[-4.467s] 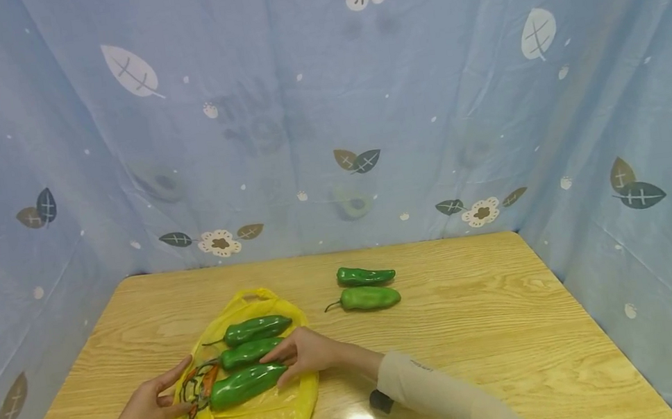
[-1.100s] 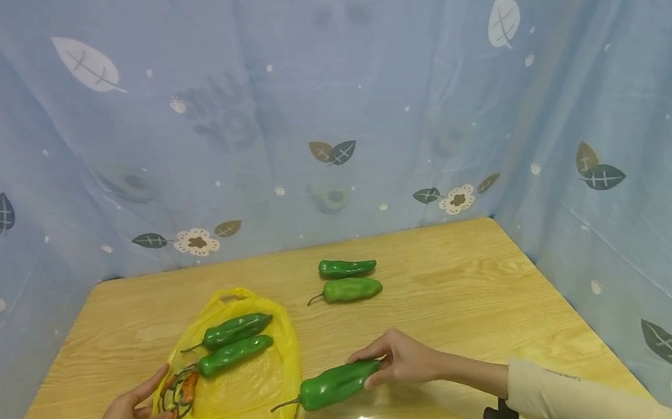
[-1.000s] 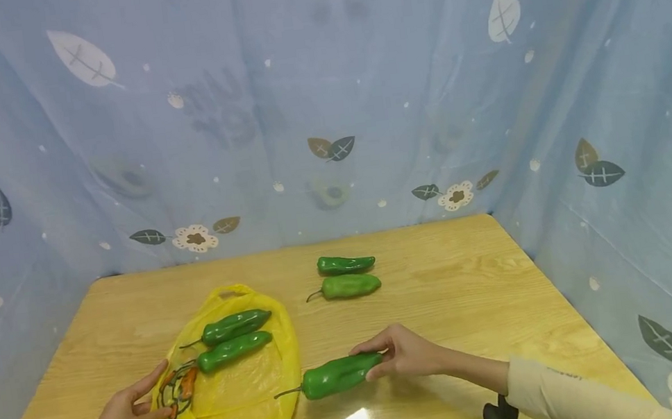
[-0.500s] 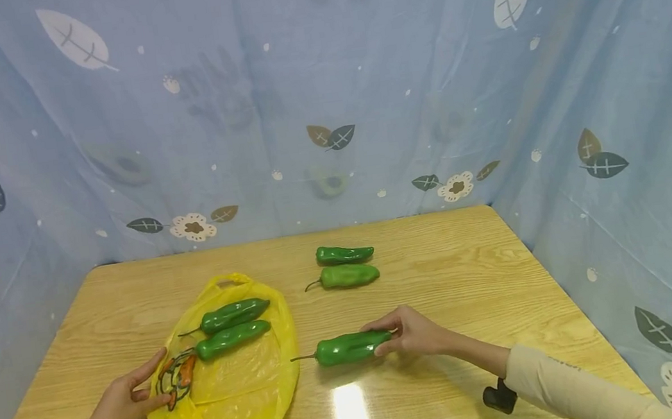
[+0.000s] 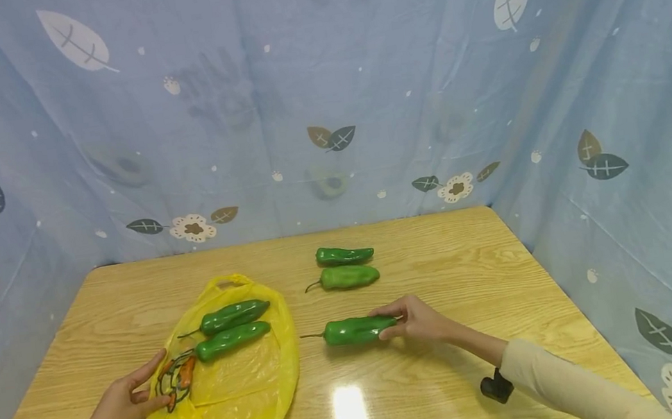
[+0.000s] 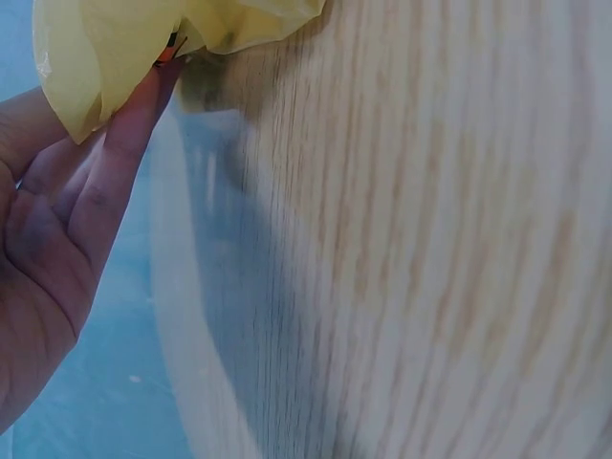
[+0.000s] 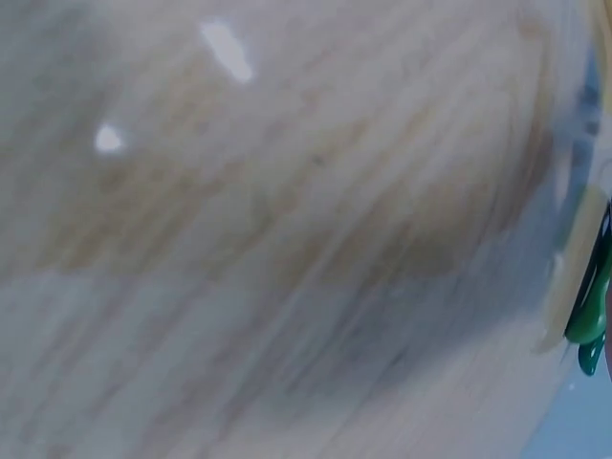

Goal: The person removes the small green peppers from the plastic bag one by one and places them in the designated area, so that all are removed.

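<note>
A yellow plastic bag (image 5: 249, 405) with an orange and black print lies spread out on the table's left half. My left hand (image 5: 123, 408) pinches its left edge; in the left wrist view the yellow film (image 6: 105, 57) passes between thumb and fingers. Two long green peppers lie on the bag, a rear one (image 5: 232, 316) and a front one (image 5: 232, 341), stems to the left. Right of the bag, my right hand (image 5: 415, 320) grips the tip end of a larger green pepper (image 5: 351, 331), thumb in front and fingers behind, close over the table. Its stem points left.
Behind the held pepper lie two more green peppers side by side, a light one (image 5: 349, 277) with a curved stem and a darker one (image 5: 344, 255). The wooden table (image 5: 461, 257) ends at a blue printed curtain (image 5: 285, 202) at the back and sides.
The large pepper has left the bag in my right hand, moving right and then back toward the two rear peppers. My left hand has stayed at the bag's edge.
</note>
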Action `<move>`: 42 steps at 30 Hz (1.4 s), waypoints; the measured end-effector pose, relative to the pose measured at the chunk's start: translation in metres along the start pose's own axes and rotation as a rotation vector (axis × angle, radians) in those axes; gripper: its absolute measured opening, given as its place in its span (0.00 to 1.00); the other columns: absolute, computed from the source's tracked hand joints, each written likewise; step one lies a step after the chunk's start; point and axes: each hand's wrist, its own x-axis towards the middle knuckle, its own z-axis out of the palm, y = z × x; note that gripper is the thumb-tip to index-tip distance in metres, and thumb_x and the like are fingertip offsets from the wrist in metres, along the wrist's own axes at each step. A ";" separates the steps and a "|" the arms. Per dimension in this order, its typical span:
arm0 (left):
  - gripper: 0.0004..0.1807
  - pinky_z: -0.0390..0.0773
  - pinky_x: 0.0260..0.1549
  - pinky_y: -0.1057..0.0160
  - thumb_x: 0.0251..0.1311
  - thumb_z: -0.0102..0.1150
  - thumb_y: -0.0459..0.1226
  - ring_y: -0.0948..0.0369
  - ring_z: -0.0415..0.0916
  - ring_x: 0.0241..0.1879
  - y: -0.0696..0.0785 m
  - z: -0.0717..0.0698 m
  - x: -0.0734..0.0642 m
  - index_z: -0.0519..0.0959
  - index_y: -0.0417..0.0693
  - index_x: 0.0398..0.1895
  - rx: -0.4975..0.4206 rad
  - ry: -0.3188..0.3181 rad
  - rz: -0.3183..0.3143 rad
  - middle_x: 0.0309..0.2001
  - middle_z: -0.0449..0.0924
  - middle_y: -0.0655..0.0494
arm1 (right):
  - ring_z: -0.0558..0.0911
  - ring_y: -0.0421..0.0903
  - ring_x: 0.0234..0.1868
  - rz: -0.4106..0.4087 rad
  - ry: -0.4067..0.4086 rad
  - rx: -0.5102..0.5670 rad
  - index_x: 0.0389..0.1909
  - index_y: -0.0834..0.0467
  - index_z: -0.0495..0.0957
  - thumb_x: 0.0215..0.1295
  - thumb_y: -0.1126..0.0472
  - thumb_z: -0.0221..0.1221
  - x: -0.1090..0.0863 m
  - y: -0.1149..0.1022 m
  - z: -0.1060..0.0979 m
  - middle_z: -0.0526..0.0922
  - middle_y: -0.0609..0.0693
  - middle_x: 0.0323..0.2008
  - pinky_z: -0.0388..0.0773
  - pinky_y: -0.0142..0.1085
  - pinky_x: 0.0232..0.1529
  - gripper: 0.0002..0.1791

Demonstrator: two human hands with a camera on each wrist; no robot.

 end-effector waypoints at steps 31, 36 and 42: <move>0.47 0.83 0.37 0.61 0.51 0.68 0.31 0.39 0.78 0.46 0.002 0.001 0.001 0.52 0.29 0.71 -0.138 -0.029 -0.045 0.68 0.46 0.24 | 0.48 0.36 0.14 0.043 0.083 -0.007 0.55 0.63 0.79 0.58 0.64 0.67 0.036 0.027 -0.034 0.85 0.57 0.38 0.52 0.27 0.18 0.23; 0.47 0.83 0.36 0.61 0.51 0.68 0.31 0.41 0.79 0.46 0.001 0.001 0.000 0.51 0.29 0.71 -0.142 -0.038 -0.059 0.68 0.46 0.24 | 0.49 0.36 0.14 0.014 0.070 0.005 0.56 0.66 0.77 0.58 0.66 0.67 0.038 0.032 -0.033 0.85 0.60 0.35 0.54 0.27 0.19 0.24; 0.47 0.83 0.38 0.59 0.51 0.68 0.31 0.34 0.74 0.49 0.000 0.001 -0.001 0.51 0.29 0.71 -0.143 -0.037 -0.067 0.68 0.46 0.24 | 0.58 0.36 0.18 0.012 0.060 0.004 0.57 0.65 0.77 0.58 0.65 0.67 0.041 0.035 -0.032 0.84 0.63 0.44 0.61 0.27 0.25 0.24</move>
